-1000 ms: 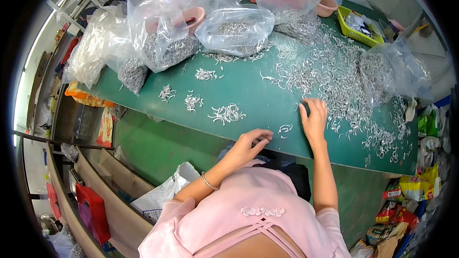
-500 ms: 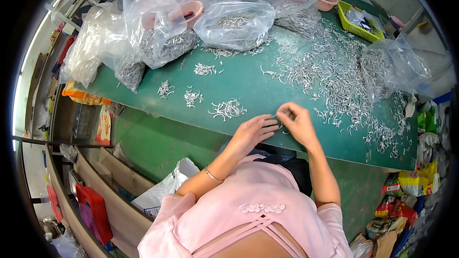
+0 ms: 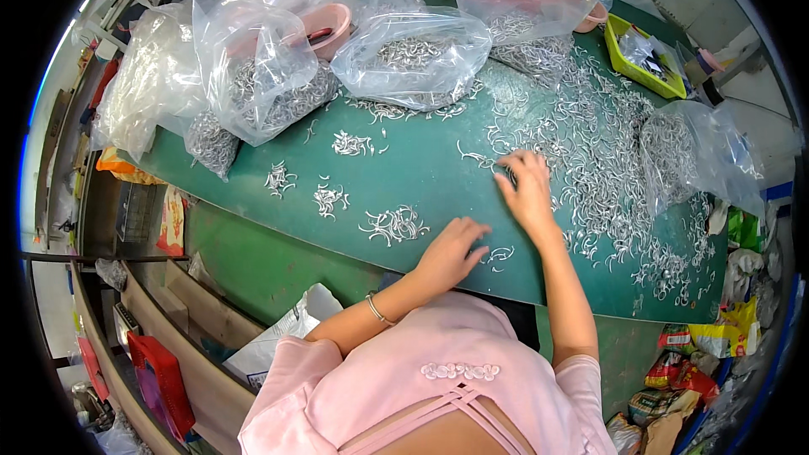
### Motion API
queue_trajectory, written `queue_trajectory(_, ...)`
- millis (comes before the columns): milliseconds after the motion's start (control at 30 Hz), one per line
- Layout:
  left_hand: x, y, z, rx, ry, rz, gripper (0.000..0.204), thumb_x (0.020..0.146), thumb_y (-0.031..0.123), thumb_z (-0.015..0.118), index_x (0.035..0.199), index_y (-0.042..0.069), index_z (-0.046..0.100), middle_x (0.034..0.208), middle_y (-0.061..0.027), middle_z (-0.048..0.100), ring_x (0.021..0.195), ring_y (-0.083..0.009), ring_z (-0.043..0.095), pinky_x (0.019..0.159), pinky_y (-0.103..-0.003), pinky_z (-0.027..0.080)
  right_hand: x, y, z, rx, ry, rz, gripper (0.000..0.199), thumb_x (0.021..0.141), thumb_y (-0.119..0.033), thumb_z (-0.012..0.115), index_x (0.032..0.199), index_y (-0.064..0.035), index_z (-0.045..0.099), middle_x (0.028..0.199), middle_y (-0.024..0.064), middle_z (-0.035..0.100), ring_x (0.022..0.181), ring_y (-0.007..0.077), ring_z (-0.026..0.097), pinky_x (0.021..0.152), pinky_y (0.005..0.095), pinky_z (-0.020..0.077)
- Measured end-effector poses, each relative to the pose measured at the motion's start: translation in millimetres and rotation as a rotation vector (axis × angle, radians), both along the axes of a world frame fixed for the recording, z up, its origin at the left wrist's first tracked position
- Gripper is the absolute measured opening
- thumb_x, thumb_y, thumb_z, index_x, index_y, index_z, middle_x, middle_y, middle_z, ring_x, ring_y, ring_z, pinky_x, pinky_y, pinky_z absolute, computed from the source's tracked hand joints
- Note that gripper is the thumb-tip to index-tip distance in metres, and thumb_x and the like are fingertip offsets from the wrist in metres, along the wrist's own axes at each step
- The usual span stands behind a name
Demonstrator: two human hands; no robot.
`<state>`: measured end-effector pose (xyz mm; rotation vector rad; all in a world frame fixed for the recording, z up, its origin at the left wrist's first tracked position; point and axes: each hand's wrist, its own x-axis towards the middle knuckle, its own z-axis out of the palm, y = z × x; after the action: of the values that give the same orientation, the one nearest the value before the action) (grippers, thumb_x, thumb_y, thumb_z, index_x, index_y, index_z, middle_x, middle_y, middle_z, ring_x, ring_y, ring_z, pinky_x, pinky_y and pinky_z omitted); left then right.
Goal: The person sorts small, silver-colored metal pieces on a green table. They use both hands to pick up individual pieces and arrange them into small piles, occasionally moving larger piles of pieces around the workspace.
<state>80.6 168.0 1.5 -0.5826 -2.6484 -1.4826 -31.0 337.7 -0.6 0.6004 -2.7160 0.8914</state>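
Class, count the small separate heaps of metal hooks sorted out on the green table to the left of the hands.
5. One by the left hand at, then, and a tiny one between the hands. Others may hide under the bags.

Right hand (image 3: 529, 194): half a second ago it was drawn in beside the left near the worktop's (image 3: 421, 177) front edge; now it is stretched out again, palm down, fingertips at the near edge of the loose spread of small silver metal hooks (image 3: 590, 160). A second ago it lay further right, in that spread.

Left hand (image 3: 451, 253): shifted slightly right from a second ago; now lies flat, fingers touching a small clump of hooks (image 3: 500, 254) at the front edge.
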Motion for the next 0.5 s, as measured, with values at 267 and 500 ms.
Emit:
queue_trajectory(267,-3,-6,-4,-0.203,0.023,-0.201,0.030,0.075,0.007,0.073,0.102,0.005,0.060,0.101,-0.0110,0.053,0.093,-0.0302,0.053,0.080,-0.040,0.043,16,15,-1,0.013,-0.073,0.159,0.023,0.075,-0.005,0.072,0.095,-0.0035,0.061,0.102,0.0127,0.056,0.099,0.0325,0.052,0.089,0.0426,0.0424)
queue_trajectory(500,-3,-5,-10,-0.266,0.016,-0.223,0.030,0.078,0.000,0.061,0.107,0.004,0.058,0.100,-0.0111,0.055,0.095,-0.0300,0.054,0.080,-0.039,0.043,-10,-5,6,0.094,0.028,0.176,0.037,0.080,-0.009,0.071,0.116,-0.0033,0.062,0.123,0.0140,0.059,0.120,0.0343,0.052,0.101,0.0426,0.0394)
